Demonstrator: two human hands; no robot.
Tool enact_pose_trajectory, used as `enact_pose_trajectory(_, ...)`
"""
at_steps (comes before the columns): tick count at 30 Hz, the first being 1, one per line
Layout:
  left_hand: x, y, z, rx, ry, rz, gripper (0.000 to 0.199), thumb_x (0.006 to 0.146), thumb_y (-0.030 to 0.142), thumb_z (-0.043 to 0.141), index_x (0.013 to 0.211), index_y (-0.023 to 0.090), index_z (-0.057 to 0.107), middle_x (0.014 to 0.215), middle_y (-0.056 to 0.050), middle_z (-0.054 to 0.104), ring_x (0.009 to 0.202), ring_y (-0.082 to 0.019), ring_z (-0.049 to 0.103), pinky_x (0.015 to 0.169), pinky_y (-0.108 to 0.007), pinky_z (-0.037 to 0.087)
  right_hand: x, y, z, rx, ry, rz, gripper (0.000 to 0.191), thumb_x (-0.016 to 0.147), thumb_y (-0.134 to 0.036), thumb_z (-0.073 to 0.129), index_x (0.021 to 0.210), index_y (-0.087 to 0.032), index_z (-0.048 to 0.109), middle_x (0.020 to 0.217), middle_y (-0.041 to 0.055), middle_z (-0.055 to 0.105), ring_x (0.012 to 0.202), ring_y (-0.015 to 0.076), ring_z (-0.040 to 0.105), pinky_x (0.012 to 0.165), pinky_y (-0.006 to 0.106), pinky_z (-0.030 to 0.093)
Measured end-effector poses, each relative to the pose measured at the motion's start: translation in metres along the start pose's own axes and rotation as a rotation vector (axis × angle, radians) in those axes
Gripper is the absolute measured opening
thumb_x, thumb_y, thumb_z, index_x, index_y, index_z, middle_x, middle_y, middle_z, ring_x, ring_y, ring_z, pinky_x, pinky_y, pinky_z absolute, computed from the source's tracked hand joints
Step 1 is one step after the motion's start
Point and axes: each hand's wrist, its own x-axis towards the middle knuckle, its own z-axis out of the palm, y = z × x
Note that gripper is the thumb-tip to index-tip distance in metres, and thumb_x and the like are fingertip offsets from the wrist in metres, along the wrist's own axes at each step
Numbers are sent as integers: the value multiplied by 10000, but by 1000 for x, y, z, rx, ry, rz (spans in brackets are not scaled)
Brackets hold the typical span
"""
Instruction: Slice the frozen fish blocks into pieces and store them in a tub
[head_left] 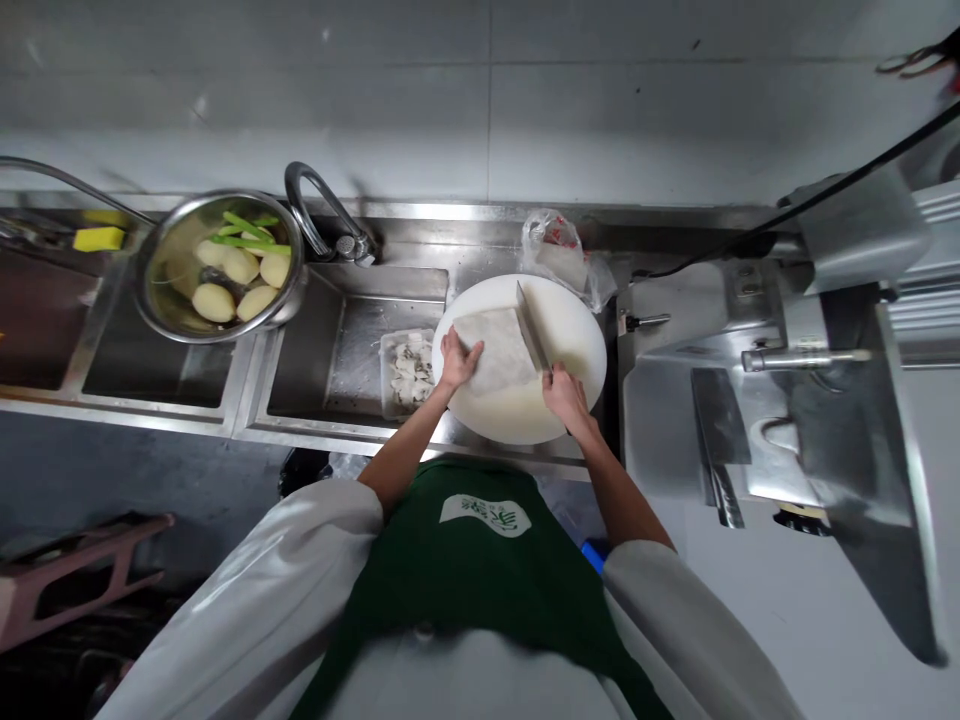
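Note:
A flat greyish-white slab, roughly rectangular, lies on a round white cutting board. I cannot tell what food it is. My left hand grips the slab's left edge, with the thumb over its surface. In my right hand is the handle of a kitchen knife, fingers closed round it. The blade points away from me, along the slab's right edge. Left of the board, a clear plastic tub holds whitish-grey pieces.
The board rests over the sink's right side, near a faucet. A steel bowl with peeled potatoes and green stalks stands left. Behind the board lies a plastic bag. A cleaver lies on the slicing machine at right.

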Motion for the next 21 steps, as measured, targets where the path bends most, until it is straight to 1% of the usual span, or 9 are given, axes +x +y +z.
enact_pose_trajectory(3,1,-4,-23,35,208,6,686,949,590,649,1487,202,471,1500,-183,531,1446,-307,486,1231,-500,386,-18,-13,-16,-31,65,18,382,1122,-295,294,1296,-86,563,1068,206,745,1004,309,732,853,345,476)
enact_pose_trajectory(5,-3,-6,-35,88,339,88,532,1002,543,566,1412,206,521,1442,-180,552,1391,-296,516,1195,-495,413,-40,-23,-21,-46,78,3,398,1132,-315,269,1293,-86,551,1027,196,746,972,304,737,840,341,474)
enact_pose_trajectory(6,-5,-5,-39,124,358,146,456,1020,514,534,1356,207,555,1393,-176,573,1357,-295,531,1181,-501,416,-51,-29,-21,-52,63,-18,396,1135,-325,269,1285,-94,553,1016,189,747,964,300,738,835,335,472)
enact_pose_trajectory(8,-8,-3,-39,201,292,264,336,1028,460,516,1232,211,613,1292,-163,610,1286,-300,554,1152,-518,418,-69,-42,-17,-63,6,-64,374,1136,-329,286,1264,-114,564,1013,176,751,964,291,741,831,323,468)
enact_pose_trajectory(11,-7,3,-25,291,77,377,256,1006,407,548,1126,210,658,1242,-152,625,1245,-313,546,1123,-532,407,-78,-59,-4,-75,-74,-85,348,1134,-295,296,1254,-122,574,1041,173,758,988,283,743,845,317,464)
enact_pose_trajectory(14,-3,7,-11,305,-108,396,265,979,414,586,1097,203,694,1283,-164,612,1290,-343,493,1133,-547,378,-77,-66,10,-87,-87,-71,359,1131,-275,283,1269,-109,570,1052,181,759,1015,290,739,868,327,464)
enact_pose_trajectory(16,-1,8,-8,253,-184,372,294,962,450,596,1079,206,712,1300,-169,607,1317,-362,467,1149,-556,360,-76,-69,14,-92,-79,-62,366,1128,-272,277,1271,-106,571,1049,187,757,1022,301,736,872,337,466)
enact_pose_trajectory(18,-1,8,-11,168,-177,306,345,963,499,567,1098,217,713,1310,-165,603,1333,-362,463,1179,-553,339,-78,-72,15,-87,-73,-54,366,1124,-269,274,1261,-109,574,1044,191,754,1011,306,736,865,343,469)
enact_pose_trajectory(21,-2,9,-20,46,-49,176,471,986,583,481,1230,229,675,1385,-156,569,1383,-346,443,1236,-530,288,-79,-76,14,-77,-66,-49,357,1123,-272,277,1262,-116,566,1036,186,753,990,299,739,862,345,475)
